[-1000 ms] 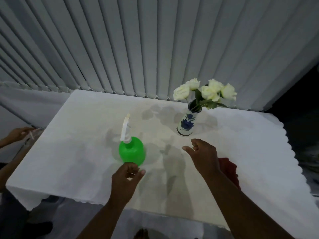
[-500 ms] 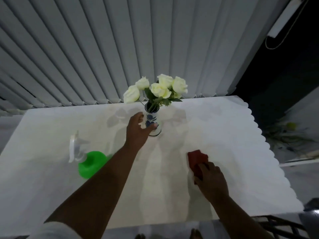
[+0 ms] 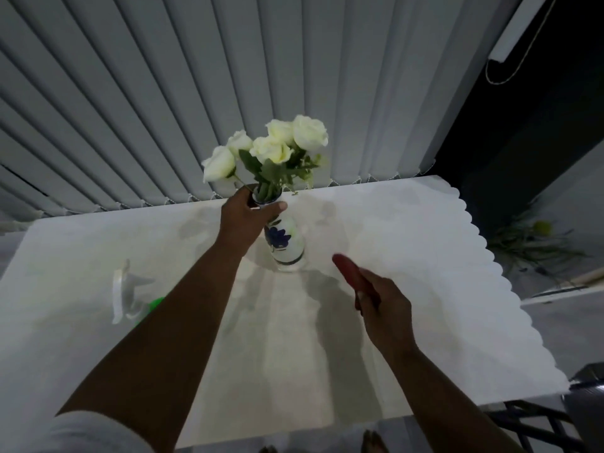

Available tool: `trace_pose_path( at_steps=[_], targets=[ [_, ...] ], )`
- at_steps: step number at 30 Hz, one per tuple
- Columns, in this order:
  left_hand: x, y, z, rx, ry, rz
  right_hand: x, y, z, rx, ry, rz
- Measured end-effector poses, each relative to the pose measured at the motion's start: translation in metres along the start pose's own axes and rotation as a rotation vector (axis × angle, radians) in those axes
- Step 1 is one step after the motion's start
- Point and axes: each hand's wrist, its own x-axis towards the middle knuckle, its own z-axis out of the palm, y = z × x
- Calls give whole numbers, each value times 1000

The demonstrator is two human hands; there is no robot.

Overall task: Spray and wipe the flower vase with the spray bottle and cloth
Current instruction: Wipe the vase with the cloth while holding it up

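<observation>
A white vase (image 3: 287, 244) with a blue flower print stands at the back middle of the table, holding white roses (image 3: 271, 150). My left hand (image 3: 243, 219) is closed around the vase's neck. My right hand (image 3: 384, 304) holds a red cloth (image 3: 349, 273) lifted off the table, just right of the vase and apart from it. The green spray bottle (image 3: 148, 307) with its white trigger head (image 3: 122, 291) stands at the left, mostly hidden behind my left forearm.
The table (image 3: 441, 289) wears a white cloth with a scalloped right edge. Grey vertical blinds (image 3: 163, 93) hang right behind it. Dark floor with plant debris (image 3: 536, 243) lies to the right, and a dark metal frame (image 3: 539, 420) sits at the lower right.
My left hand left the spray bottle, reached the vase and closed on its neck. My right hand picked the red cloth off the table and moved it toward the vase.
</observation>
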Motion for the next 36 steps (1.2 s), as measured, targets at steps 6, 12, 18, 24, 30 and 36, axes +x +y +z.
trace_pose_path(
  at_steps=[6,12,18,24,30,36],
  targets=[
    [-23,58,-33,-39,-147,96,24,-93,12,25,98,-337],
    [-54,90,-52,-132,-181,118,-3,-118,29,-395,-23,-483],
    [-81,100,-64,-143,-292,117,-3,-141,15,-372,-112,-507],
    [-97,118,-83,-216,-365,128,7,-153,-4,90,-240,-272],
    [-102,131,-86,-238,-382,149,-39,-149,-11,244,-251,-299],
    [-117,128,-77,-201,-519,167,-20,-169,-16,139,-121,-421]
  ],
)
